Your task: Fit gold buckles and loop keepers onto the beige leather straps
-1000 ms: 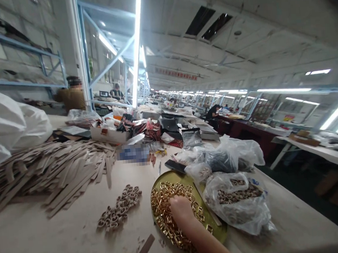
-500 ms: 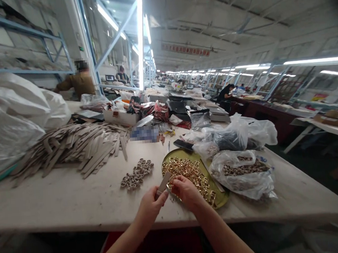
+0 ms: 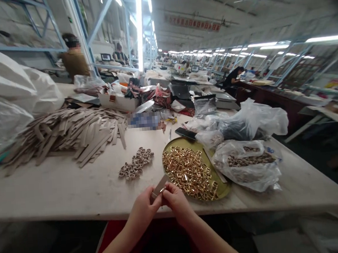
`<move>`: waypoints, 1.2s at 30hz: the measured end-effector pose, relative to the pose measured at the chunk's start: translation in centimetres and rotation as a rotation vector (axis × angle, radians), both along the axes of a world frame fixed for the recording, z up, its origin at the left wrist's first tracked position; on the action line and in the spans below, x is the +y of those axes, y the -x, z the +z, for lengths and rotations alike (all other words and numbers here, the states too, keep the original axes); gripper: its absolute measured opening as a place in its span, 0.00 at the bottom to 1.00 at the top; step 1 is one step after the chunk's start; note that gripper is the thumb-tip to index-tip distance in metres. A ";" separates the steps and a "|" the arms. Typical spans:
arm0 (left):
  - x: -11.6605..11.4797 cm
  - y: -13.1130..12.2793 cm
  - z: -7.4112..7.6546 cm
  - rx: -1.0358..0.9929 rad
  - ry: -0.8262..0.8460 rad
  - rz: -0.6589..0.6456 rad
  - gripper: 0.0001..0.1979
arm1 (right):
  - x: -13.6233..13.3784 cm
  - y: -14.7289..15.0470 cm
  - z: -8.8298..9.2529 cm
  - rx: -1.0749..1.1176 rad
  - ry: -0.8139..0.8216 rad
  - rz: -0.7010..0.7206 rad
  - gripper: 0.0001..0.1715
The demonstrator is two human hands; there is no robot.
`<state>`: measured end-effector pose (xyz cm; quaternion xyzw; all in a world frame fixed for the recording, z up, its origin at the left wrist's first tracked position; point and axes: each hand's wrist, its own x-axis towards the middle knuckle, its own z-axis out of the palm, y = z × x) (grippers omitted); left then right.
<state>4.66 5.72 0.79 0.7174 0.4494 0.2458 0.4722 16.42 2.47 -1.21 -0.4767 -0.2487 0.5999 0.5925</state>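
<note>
1. The person's hands are together right at the near edge of the desk (image 3: 59, 189), just in front of a round gold tray (image 3: 184, 141).
2. The left hand (image 3: 143, 207) has its grip pinched on a short tan strip (image 3: 160, 185), thumb on top. The strip sticks up and away from the fingers at a slant, toward the tray.
3. The right hand (image 3: 177, 200) has its grip pressed onto the lower end of the same strip, fingertips touching the left hand's. There's a tiny glint of metal between them, but it's too small to tell what it is.
4. So the strip is held in the air between both hands, over the desk edge, not lying on anything.
5. The tray holds a heap of shiny gold buckles (image 3: 190, 171), mostly on the side nearest the hands.
6. Left of the tray there's a little cluster of tan loops (image 3: 135, 164) loose on the desk, near the hands but not touching them.
7. Further back on the left is a big messy pile of long tan strips (image 3: 70, 134), with a bulky white sack (image 3: 5, 92) beside it.
8. Right of the tray, touching its rim, are clear plastic bags (image 3: 248, 163) with more small parts inside. A black phone (image 3: 185, 133) lies just behind the tray.
9. At the far end, a person in a brown top (image 3: 74, 61) stands with their back turned.
</note>
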 end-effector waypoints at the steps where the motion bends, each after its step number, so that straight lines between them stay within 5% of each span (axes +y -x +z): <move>1: 0.0 -0.1 0.0 0.023 -0.011 -0.018 0.11 | 0.0 0.0 -0.1 -0.029 -0.005 0.009 0.09; 9: 2.0 0.4 0.2 0.139 -0.016 -0.038 0.11 | -1.1 -2.0 0.6 -0.101 0.034 0.282 0.17; 15: 2.0 0.6 -1.3 0.024 0.141 -0.103 0.15 | -1.4 -1.9 0.6 -0.315 -0.141 0.090 0.11; 21: 0.9 1.7 -0.7 -0.066 0.351 -0.140 0.21 | -1.2 -1.7 0.3 -0.077 -0.056 -0.057 0.11; 28: -1.4 3.2 1.1 0.008 0.201 -0.226 0.16 | -2.2 -0.2 0.8 0.394 0.116 -0.078 0.18; 36: -2.8 3.3 1.4 -0.092 0.262 -0.138 0.08 | -4.6 2.4 0.7 -0.097 -0.086 -0.054 0.11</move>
